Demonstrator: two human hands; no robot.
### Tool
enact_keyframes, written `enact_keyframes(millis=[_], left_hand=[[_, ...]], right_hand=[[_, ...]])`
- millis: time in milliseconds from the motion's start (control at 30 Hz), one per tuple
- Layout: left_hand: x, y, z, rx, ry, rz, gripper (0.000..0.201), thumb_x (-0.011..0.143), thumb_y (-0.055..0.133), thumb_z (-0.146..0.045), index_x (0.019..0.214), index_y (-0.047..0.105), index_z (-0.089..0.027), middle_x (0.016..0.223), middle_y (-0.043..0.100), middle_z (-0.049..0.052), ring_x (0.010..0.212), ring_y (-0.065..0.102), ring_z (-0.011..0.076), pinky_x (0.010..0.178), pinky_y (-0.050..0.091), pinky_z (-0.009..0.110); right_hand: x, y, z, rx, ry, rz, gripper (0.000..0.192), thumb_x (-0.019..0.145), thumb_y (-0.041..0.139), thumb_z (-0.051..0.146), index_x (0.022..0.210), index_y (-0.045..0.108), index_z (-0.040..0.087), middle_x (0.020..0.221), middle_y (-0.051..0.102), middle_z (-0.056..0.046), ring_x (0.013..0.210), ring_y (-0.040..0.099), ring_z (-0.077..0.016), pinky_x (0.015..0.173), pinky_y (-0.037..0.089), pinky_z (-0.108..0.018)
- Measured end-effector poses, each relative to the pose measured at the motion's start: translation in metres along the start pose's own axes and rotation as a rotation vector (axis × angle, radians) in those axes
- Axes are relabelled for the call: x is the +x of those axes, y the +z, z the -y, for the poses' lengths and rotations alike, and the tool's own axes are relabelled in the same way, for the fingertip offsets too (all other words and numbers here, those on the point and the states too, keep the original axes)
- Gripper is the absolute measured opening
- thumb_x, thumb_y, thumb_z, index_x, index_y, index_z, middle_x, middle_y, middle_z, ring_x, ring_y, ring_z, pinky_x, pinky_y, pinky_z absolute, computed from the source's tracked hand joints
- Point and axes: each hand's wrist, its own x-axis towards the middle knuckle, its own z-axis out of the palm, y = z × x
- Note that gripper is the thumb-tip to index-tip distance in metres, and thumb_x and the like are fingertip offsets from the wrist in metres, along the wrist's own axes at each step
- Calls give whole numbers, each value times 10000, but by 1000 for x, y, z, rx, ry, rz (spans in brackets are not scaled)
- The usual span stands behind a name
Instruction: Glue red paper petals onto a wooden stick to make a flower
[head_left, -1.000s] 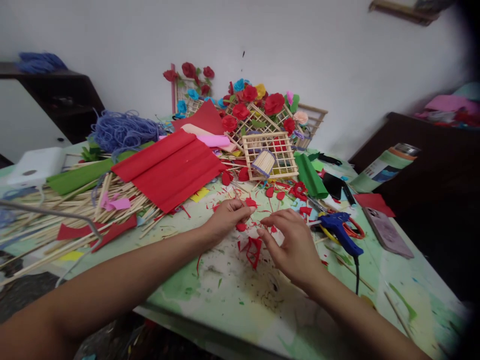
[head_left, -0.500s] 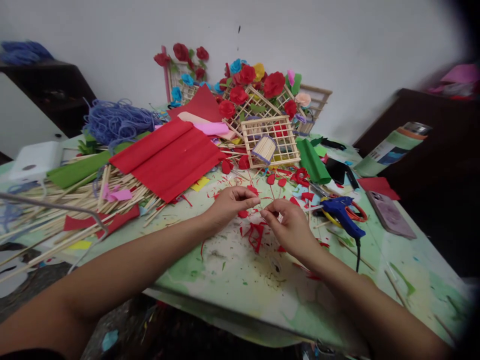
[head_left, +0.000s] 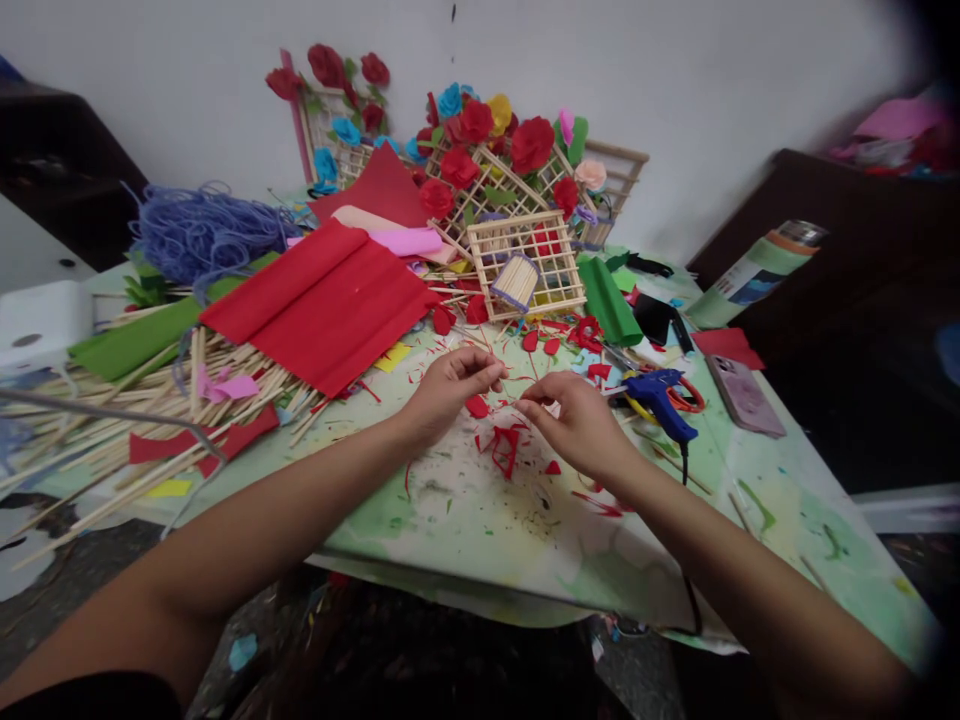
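Close together over the middle of the table, my two hands are both pinched. Thumb and fingertips are pressed together on my left hand (head_left: 451,395), at a thin strand too fine to name. My right hand (head_left: 576,418) pinches just to the right and slightly lower, and what lies between its fingertips is also too small to make out. Beneath them are a red paper petal (head_left: 477,406) and a tangle of red paper scraps (head_left: 506,450). More red petals (head_left: 531,341) lie just beyond the fingertips. A blue glue gun (head_left: 661,398) rests right of my right hand.
Red crepe paper (head_left: 322,305) covers bundled thin sticks (head_left: 161,385) at the left, near a heap of purple yarn (head_left: 206,235). Stick lattices (head_left: 551,265) with paper flowers (head_left: 532,145) lean at the back wall. A bottle (head_left: 757,275) and a phone (head_left: 745,395) are at the right.
The camera view has shifted, so the table's contents sit further left and higher. My hands stay pinched close together, with the fingertips slightly shifted against each other.
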Motion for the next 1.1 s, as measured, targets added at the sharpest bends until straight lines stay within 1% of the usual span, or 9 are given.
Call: enact_keyframes(millis=[133,300,367,467,633,833,900,1000,1100], left_hand=[[4,-4,-6,99,-25,23,223,789,611,-342,789,557,-126,761,635,27,597,546,75,585,441,206],[9,-11,-3,418,-51,37,212,785,587,-346,782,565,-135,694,623,26,540,526,93,525,399,212],[11,-15,0,604,-11,26,184,790,565,-327,766,582,-145,672,610,18,573,535,112,551,383,220],[12,-19,0,870,42,25,146,794,524,-278,750,602,-163,685,608,15,637,543,139,589,362,233],[9,-19,-2,1107,-6,96,169,815,489,-284,779,620,-184,727,644,37,674,567,172,583,338,252],[3,-13,2,1358,-50,146,214,837,431,-268,812,625,-182,801,669,86,758,595,220,595,343,275],[2,-13,1,1411,-82,139,219,835,424,-254,810,628,-178,813,672,99,764,599,233,597,352,285],[2,-12,-4,1454,-79,96,245,849,419,-266,809,639,-167,829,670,118,794,597,247,648,383,308],[0,-6,-10,1325,65,68,279,861,454,-350,887,648,-151,899,662,120,874,581,243,753,399,324]], right_hand=[[-10,4,3,-184,46,177,195,814,601,349,763,677,177,748,653,-76,752,573,-203,688,400,-315],[-18,28,10,-399,80,144,159,776,636,307,741,660,154,807,641,-142,839,557,-270,729,387,-362],[-18,32,9,-386,102,135,102,783,600,231,727,652,162,803,643,-131,833,553,-258,735,383,-355],[-19,30,3,-310,152,115,148,774,529,142,666,626,171,733,634,-96,771,546,-218,730,381,-330],[-28,24,-6,16,320,-84,145,749,499,170,627,574,187,661,617,-46,677,524,-179,653,393,-299],[-44,28,-2,861,584,-242,145,782,522,352,783,527,207,681,677,-39,571,562,-164,506,408,-268],[-47,28,0,997,614,-260,170,749,560,356,820,532,204,678,676,-36,601,589,-169,532,424,-269],[-51,25,1,899,653,-304,220,737,563,337,903,550,193,671,665,-29,609,603,-179,564,446,-290],[-54,22,4,455,610,-341,234,739,536,241,962,585,192,751,677,-42,667,615,-198,630,463,-326]])
